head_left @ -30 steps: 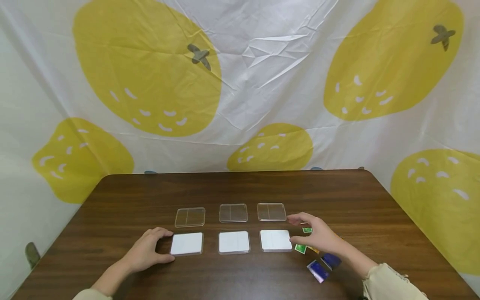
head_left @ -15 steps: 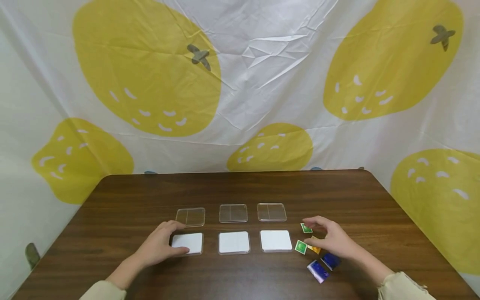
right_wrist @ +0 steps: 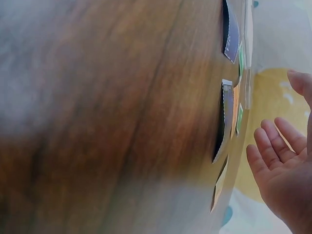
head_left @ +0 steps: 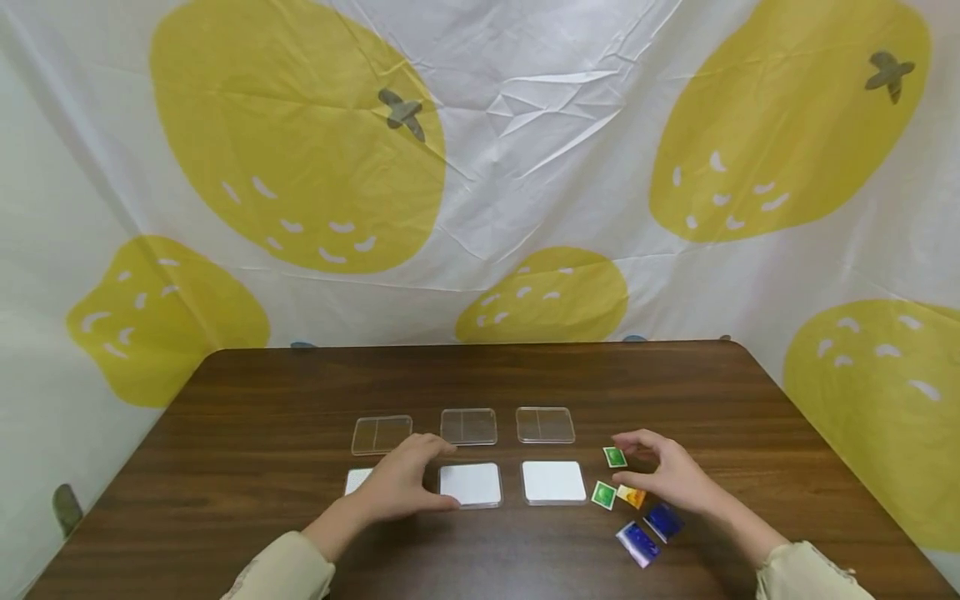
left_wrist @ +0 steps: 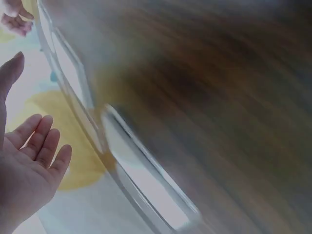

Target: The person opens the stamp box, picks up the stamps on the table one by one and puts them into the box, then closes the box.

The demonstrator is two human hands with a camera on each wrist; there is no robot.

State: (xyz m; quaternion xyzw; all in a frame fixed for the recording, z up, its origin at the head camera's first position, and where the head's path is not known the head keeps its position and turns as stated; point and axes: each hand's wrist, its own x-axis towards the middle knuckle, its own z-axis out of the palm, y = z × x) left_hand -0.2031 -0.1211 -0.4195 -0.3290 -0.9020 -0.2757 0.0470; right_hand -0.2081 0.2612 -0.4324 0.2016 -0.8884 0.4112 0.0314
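In the head view my left hand point(head_left: 397, 482) hovers with relaxed, spread fingers between two white rectangles in clear cases. It partly covers the left white rectangle point(head_left: 357, 479), and its thumb and fingertips come to the edge of the middle white rectangle point(head_left: 469, 484). A third white rectangle point(head_left: 553, 482) lies to the right. My right hand point(head_left: 667, 473), thumb and fingers apart, is over the small stamps. Near it lie a green stamp point(head_left: 615, 457), another green stamp point(head_left: 603, 495), an orange stamp point(head_left: 632, 497) and two blue stamps point(head_left: 637, 543). Both palms look bare in the wrist views.
Behind the white rectangles lie three clear plastic lids point(head_left: 468, 426) in a row, each with a dividing line. The brown wooden table point(head_left: 480, 379) ends at a white curtain point(head_left: 480, 208) printed with yellow lemons.
My left hand has moved rightward from beside the left white rectangle toward the middle one. My right hand has drawn right, away from the right white rectangle, uncovering the green and orange stamps.
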